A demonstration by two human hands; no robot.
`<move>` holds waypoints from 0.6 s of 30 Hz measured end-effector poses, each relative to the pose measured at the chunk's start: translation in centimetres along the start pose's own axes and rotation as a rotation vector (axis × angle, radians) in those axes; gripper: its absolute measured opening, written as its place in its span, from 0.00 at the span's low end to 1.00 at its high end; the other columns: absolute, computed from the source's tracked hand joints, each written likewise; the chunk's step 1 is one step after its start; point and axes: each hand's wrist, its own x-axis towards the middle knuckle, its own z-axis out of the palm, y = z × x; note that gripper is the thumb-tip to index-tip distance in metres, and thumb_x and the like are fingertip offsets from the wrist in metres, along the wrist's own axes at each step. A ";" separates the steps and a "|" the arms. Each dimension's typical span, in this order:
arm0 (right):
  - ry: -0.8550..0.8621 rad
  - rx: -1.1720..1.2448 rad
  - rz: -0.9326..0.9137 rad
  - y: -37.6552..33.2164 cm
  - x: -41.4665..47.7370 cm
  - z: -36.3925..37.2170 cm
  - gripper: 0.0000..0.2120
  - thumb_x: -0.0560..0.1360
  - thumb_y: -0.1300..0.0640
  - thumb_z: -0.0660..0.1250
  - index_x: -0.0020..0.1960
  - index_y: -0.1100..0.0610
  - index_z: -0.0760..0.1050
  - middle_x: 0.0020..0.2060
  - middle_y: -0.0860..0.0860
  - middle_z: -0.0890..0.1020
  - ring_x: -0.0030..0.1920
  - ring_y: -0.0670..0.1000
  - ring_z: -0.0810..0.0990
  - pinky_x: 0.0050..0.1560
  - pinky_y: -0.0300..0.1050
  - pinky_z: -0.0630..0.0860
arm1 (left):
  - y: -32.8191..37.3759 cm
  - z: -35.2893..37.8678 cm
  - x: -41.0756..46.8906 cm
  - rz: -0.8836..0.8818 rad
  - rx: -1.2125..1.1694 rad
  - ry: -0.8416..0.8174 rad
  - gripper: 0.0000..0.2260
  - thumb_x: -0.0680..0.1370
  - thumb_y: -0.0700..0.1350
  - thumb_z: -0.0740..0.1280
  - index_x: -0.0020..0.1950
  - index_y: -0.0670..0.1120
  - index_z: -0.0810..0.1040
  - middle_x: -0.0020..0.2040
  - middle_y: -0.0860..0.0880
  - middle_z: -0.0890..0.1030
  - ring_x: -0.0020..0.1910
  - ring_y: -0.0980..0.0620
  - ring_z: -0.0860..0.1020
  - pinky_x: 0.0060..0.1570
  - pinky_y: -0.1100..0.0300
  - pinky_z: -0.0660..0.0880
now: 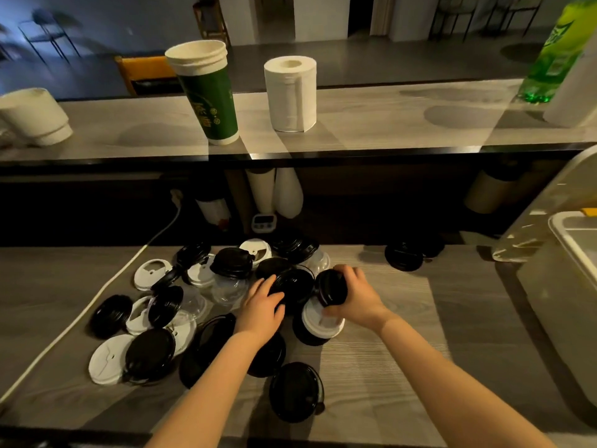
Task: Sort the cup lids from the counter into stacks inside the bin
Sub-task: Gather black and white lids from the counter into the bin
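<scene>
A heap of black, white and clear cup lids [168, 305] lies on the grey wood counter [420, 334]. My right hand [355, 297] grips a black lid [330, 287] held on edge above a white lid [319, 321] that sits on another black one. My left hand [263, 307] rests with its fingers spread on a black lid [294, 284] in the middle of the heap. One black lid [295, 391] lies alone near the front edge, and another black lid [403, 255] at the back right. The white bin [568, 240] stands at the right edge.
A white cable [97, 297] runs across the counter's left side. On the raised shelf stand a green paper cup stack [206, 95], a paper roll [290, 93], white cups [32, 116] and a green bottle [555, 50]. Cup sleeves and a small timer [263, 221] sit under the shelf.
</scene>
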 end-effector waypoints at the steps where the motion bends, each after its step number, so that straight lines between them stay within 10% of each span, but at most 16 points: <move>1: 0.033 0.047 -0.003 0.0 -0.1 -0.4 0.41 0.61 0.54 0.80 0.68 0.50 0.62 0.59 0.48 0.66 0.61 0.51 0.70 0.62 0.45 0.72 | 0.0 -0.1 0.1 0.017 -0.030 0.032 0.16 0.80 0.48 0.59 0.66 0.46 0.74 0.76 0.51 0.58 0.76 0.51 0.52 0.72 0.55 0.55; 4: 0.103 0.121 -0.044 -0.7 -0.2 -1.6 0.42 0.62 0.53 0.79 0.70 0.50 0.61 0.60 0.47 0.66 0.64 0.50 0.68 0.64 0.44 0.70 | 0.8 -1.5 0.3 0.030 -0.230 0.169 0.10 0.79 0.45 0.62 0.51 0.41 0.81 0.70 0.43 0.70 0.71 0.47 0.64 0.68 0.56 0.61; 8: 0.163 0.257 -0.158 -3.5 -0.6 -3.4 0.45 0.62 0.54 0.80 0.73 0.51 0.60 0.65 0.46 0.67 0.65 0.44 0.66 0.65 0.41 0.66 | 3.5 -5.3 0.1 -0.117 -0.814 0.285 0.14 0.76 0.43 0.66 0.33 0.41 0.68 0.34 0.45 0.74 0.35 0.50 0.72 0.39 0.53 0.69; 13: 0.121 0.197 -0.355 -7.6 -1.4 -4.7 0.44 0.62 0.55 0.80 0.73 0.50 0.61 0.66 0.43 0.67 0.65 0.39 0.65 0.60 0.24 0.62 | 6.0 -8.0 -0.7 -0.079 -1.445 0.039 0.11 0.76 0.43 0.62 0.52 0.35 0.73 0.49 0.39 0.79 0.52 0.44 0.78 0.55 0.46 0.74; 18: 0.053 0.001 -0.482 -8.6 -2.4 -4.3 0.46 0.61 0.53 0.80 0.73 0.48 0.60 0.66 0.44 0.66 0.65 0.39 0.66 0.61 0.28 0.64 | 7.3 -9.2 -2.3 -0.060 -1.712 -0.028 0.15 0.81 0.42 0.52 0.63 0.39 0.72 0.58 0.40 0.79 0.59 0.46 0.77 0.55 0.52 0.75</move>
